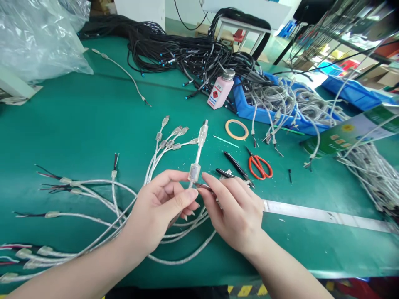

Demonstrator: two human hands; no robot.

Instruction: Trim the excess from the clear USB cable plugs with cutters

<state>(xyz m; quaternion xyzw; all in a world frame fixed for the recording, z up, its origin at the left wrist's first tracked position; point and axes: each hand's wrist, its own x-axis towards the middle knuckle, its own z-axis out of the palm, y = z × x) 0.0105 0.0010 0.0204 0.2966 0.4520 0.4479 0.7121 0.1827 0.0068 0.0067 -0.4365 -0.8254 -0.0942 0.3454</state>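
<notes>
My left hand [165, 203] pinches a clear-jacketed USB cable [198, 155] just below its ferrite bead [194, 172]. The cable's plug [203, 129] points up and away from me. On the bead's right, my right hand [235, 207] is closed round a thin dark metal tool whose tip [204, 187] reaches the cable under the bead; most of the tool is hidden by the fingers. Several more such cables [154, 160] lie beyond and under my hands, their stripped wire ends [51, 187] spread to the left.
Black-handled cutters [235, 164] and red-handled scissors [260, 167] lie right of my hands, near a tape roll [237, 129]. Behind stand a pink bottle [221, 89] and a blue bin [241, 99] of cables. A steel ruler [311, 212] lies at right; black cables [174, 45] heap at the back.
</notes>
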